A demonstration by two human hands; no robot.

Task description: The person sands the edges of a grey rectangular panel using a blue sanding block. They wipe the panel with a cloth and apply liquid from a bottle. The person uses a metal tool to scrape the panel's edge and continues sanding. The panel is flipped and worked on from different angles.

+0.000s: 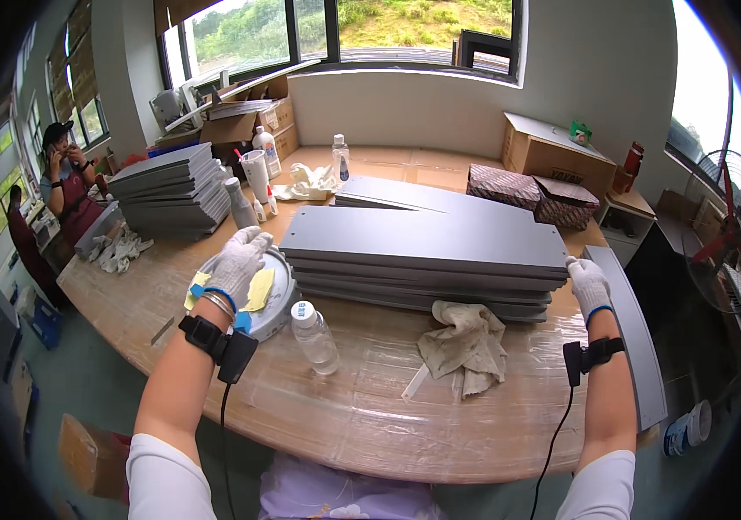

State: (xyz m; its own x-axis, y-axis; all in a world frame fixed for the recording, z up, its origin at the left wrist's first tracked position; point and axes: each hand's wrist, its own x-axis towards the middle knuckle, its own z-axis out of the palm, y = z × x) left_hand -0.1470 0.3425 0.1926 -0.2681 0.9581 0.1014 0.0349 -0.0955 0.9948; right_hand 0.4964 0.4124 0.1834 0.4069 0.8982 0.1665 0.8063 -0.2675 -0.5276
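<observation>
A stack of long grey flat panels (422,236) lies across the table in front of me. My left hand (239,260), in a white knitted glove, hovers over a round pale tub lid (277,303), just off the panels' left end. Its fingers reach out loosely, with nothing visible in them. Yellow pieces of cloth or sponge (258,289) sit on the lid under that hand. At the stack's right end, my gloved right hand (589,282) has its fingers curled at the top panel's corner; their undersides are hidden. Another long grey panel (626,334) lies beside that forearm.
A clear bottle (317,345) with a white cap and a crumpled rag (465,347) are nearest me. Another panel stack (171,191) stands at left, cardboard boxes (552,147) at back right. A person (71,186) stands at far left; a fan (721,234) is at right.
</observation>
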